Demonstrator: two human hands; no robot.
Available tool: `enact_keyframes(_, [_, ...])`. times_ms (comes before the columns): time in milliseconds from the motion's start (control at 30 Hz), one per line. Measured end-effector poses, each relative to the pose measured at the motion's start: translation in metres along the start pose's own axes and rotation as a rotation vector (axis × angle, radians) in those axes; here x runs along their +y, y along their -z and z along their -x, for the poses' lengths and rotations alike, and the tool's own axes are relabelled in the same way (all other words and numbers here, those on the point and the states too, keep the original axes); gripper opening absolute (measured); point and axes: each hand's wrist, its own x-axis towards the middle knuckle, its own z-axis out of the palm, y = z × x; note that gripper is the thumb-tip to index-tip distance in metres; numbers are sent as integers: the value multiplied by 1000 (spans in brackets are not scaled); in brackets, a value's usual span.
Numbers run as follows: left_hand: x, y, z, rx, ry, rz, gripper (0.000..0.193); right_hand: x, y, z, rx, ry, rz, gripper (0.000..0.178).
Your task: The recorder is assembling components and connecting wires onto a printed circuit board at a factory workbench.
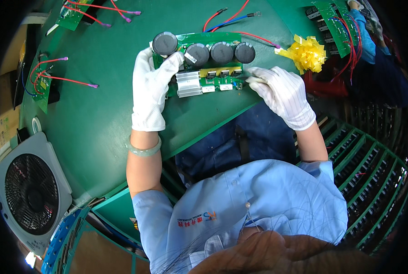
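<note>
In white gloves, both my hands are at a green circuit board (pixel 215 75) over the green table. Four large black round capacitors (pixel 221 53) line its far side, with a finned silver heat sink (pixel 188 84) and small white parts nearer me. My left hand (pixel 150 86) is closed around the board's left end, thumb beside a capacitor. At the right end, my right hand (pixel 279 93) has its fingers drawn together next to the board's corner. Whatever lies between those fingertips is too small to make out. Red and blue wires (pixel 231 22) run from the board's far side.
More wired boards lie on the green table (pixel 99 146), one at the left (pixel 42 89). A yellow ribbon bundle (pixel 308 54) sits right of my board. A grey box fan (pixel 32 192) stands at lower left, green racks (pixel 368 169) at lower right. Another person's sleeve (pixel 363 36) shows at upper right.
</note>
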Motion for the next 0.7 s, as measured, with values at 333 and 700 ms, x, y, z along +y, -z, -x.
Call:
enact_keyframes(333, [3,0,1,6,-23,-112,65,19,-8,1,6,269,195,34])
enact_keyframes(700, [4,-1,3,-11,-14,-22,67,17,1,-5,22,288,138,38])
